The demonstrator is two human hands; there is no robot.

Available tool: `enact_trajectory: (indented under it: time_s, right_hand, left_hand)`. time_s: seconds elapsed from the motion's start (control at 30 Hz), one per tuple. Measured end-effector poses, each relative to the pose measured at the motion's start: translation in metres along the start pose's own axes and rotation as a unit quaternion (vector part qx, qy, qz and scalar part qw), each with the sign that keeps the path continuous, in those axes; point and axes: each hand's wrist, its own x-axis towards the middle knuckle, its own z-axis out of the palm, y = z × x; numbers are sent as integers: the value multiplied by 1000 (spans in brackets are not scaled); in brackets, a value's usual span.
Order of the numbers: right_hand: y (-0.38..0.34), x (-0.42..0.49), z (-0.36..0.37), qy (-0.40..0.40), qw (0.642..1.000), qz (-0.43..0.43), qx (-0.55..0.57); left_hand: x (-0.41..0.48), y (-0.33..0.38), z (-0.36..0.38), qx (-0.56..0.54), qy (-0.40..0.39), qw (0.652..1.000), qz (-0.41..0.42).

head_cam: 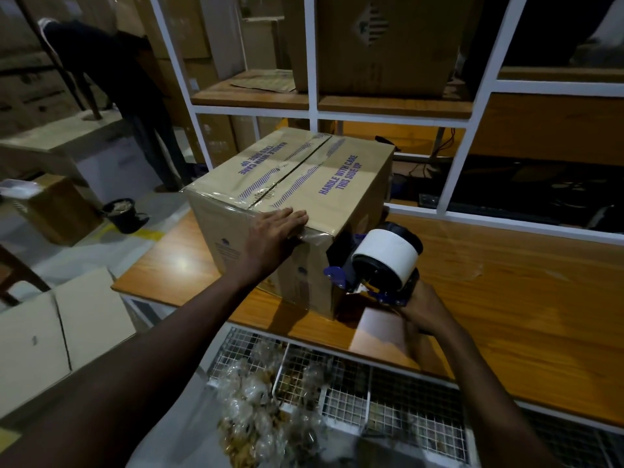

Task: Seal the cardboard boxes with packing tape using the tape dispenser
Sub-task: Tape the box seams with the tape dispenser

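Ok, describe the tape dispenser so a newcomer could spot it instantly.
Find the orange wooden worktable; a printed cardboard box sits on it. At the box's near right corner is the tape dispenser, held by the right hand. Only it has a blue frame and fat white roll.

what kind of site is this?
Probably a warehouse packing area: a carton marked HANDLE WITH CARE on a wooden bench, more boxes on white-framed shelving behind, and a tape dispenser in the right hand.

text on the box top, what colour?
Purple-blue lettering on the cardboard box, clearest in the head view.
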Motion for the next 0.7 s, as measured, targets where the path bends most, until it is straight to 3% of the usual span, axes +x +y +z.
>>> enact_trajectory:
  time_s: [0.2, 0.33, 0.47, 0.57, 0.7]
  right_hand:
    - [-2, 7, -6, -14, 1000, 14, -5]
    - [0, -6, 10, -40, 993, 79, 78]
    - [5, -6, 6, -14, 997, 67, 25]
    - [17, -15, 0, -15, 993, 68, -93]
    - [46, -25, 7, 47, 994, 100, 15]
  left_hand:
    - [0, -4, 7, 13, 16, 1000, 14]
    - [0, -3, 7, 11, 22, 1000, 13]
    - [0, -3, 5, 10, 15, 1000, 10]
    - [1, -4, 3, 10, 14, 1000, 20]
    - [-2, -2, 3, 2, 2, 1000, 4]
